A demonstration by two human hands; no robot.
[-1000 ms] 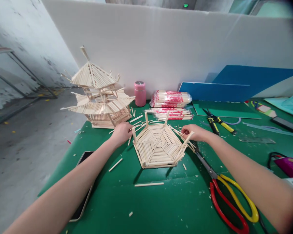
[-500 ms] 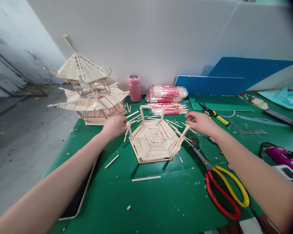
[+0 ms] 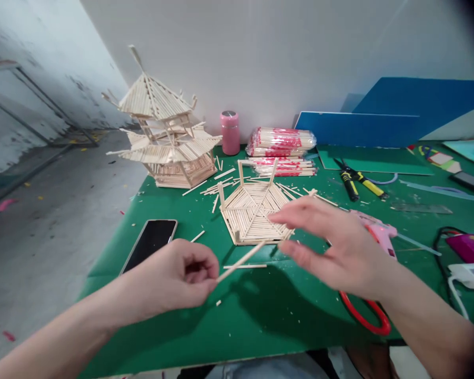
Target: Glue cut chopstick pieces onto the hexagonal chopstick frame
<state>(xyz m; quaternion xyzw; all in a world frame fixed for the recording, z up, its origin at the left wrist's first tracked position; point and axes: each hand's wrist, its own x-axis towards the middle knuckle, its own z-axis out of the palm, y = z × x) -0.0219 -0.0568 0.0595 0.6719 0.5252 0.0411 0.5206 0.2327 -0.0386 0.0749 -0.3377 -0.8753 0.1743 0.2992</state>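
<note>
Pinched in my left hand (image 3: 189, 273) is a thin wooden stick (image 3: 243, 261), which slants up to the right above the table. My right hand (image 3: 327, 242) hovers just beyond the stick's far end, its fingers apart and nothing in them. Behind both hands lies a hexagonal stick base (image 3: 256, 210) with short upright posts at its corners; my right hand hides its right corner. Another loose stick (image 3: 256, 266) rests on the green table in front of the base.
A stick pagoda model (image 3: 169, 137) stands back left, beside a pink flask (image 3: 230, 132) and bagged sticks (image 3: 280, 142). A phone (image 3: 150, 239) lies left. On the right are scissors (image 3: 367, 316), partly hidden, a pink glue gun (image 3: 379, 231) and yellow-black pliers (image 3: 359, 181).
Both hands have come back toward me from beside the hexagonal base. A stick now shows in my left hand, and my right hand has spread its fingers. The view has shifted left.
</note>
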